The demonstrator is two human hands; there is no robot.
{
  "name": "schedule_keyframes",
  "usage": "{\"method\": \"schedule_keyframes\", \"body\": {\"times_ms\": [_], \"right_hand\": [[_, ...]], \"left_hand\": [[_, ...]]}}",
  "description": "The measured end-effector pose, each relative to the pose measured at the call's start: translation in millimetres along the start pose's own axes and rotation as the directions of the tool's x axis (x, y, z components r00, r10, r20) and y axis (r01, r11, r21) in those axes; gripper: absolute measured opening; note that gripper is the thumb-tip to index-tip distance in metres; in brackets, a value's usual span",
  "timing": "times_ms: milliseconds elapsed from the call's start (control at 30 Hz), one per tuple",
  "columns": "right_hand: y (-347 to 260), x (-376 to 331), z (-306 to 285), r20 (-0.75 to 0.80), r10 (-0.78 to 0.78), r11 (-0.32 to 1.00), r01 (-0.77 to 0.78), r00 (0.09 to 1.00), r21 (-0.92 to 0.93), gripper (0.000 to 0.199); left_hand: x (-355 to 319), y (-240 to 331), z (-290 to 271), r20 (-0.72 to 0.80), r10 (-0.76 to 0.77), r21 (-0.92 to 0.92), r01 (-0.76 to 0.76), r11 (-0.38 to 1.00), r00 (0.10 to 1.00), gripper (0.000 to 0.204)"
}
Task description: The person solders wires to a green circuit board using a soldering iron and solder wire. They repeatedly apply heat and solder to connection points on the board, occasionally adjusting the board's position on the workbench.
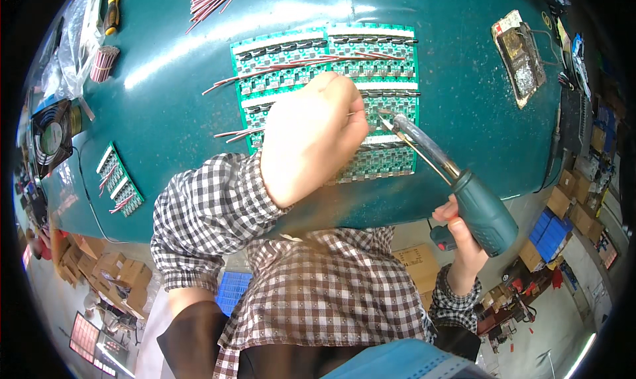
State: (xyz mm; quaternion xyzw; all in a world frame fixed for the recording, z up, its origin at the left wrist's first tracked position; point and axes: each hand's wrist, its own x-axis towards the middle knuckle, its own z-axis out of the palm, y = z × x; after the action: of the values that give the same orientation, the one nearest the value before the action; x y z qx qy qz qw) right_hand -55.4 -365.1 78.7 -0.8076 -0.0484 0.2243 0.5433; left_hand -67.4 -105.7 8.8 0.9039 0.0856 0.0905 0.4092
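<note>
Two hands are at work over the green circuit-board panel (397,104), which lies flat on the green table (470,124) directly ahead of you. Your left hand (315,137) is over the middle of the panel, its fingertips drawn together in a narrow pinch; what lies between them cannot be made out. Your right hand (465,238) is wrapped around the dark green soldering gun (489,215). The metal tip (386,119) points up and to the left, just beside your left fingertips. Whether it touches the panel cannot be told from this view.

Handling: treat the panel as light, thin and stiff, and likely to crack if bent. Its small parts look fragile; lift it by opposite outer edges and do not press on the rows. Expect the red-and-black wires (298,62) across its upper part to be light and flexible; pinch them on the insulation, away from the ends. The gun is probably the heaviest item in hand. Grip it by the plastic body only, and regard the shaft and tip as hot.

Surroundings: to your left are a smaller board panel (119,180), a fan (53,137) and a yellow-and-black screwdriver (112,15). To your right lies a worn dark tray (511,47) with pale residue.
</note>
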Motion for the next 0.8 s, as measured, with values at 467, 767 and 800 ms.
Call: {"method": "schedule_keyframes", "body": {"times_ms": [467, 767, 800], "right_hand": [[0.7, 0.0, -1.1, 0.026, 0.019, 1.000, -0.019, 0.999, 0.003, 0.035], [1.2, 1.0, -2.6, 0.059, 0.018, 1.000, -0.017, 0.998, -0.006, 0.036], [0.5, 0.6, -1.9, 0.052, 0.021, 1.000, -0.020, 0.998, -0.013, 0.036]], "left_hand": [[-3.6, -0.5, 5.3, -0.062, 0.027, 0.014, -0.026, 1.000, 0.998, 0.013], [-1.3, -0.7, 2.2, -0.057, 0.051, 0.010, -0.050, 0.999, 0.997, 0.012], [-0.9, -1.4, 3.6, -0.058, 0.052, 0.015, -0.052, 0.999, 0.997, 0.012]]}}
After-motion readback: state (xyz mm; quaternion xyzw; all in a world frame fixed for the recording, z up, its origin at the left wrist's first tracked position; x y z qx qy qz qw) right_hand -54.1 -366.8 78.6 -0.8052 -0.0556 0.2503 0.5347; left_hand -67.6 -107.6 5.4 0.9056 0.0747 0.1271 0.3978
